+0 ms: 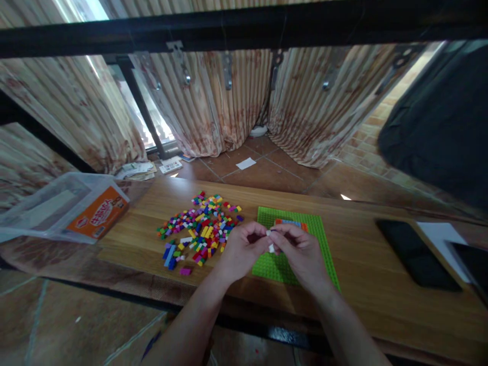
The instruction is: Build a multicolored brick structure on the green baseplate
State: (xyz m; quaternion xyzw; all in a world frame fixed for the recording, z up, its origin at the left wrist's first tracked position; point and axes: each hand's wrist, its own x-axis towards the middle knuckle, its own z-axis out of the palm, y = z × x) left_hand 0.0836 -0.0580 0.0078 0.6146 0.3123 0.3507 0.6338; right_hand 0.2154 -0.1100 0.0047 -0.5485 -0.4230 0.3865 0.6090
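Observation:
Both hands meet above a green studded baseplate [274, 268] on the wooden board. White toy bricks [271, 248] show between the fingers; how many pieces there are I cannot tell. My left hand [244, 250] is closed in a pinch at the white bricks from the left. From the right, my right hand [303, 251] pinches them too, thumb against fingers. Behind the hands, an orange and light-blue brick build [292, 223] sits on the baseplate, partly hidden by the right hand. Left of my left hand lies a spread-out pile of small coloured bricks [208, 231].
A clear plastic box [49, 203] with an orange label stands at the far left. On the right lie a black phone [417, 254], white paper [444, 244] and another dark device [473, 264]. A black bar [244, 28] crosses above, before striped curtains [213, 107].

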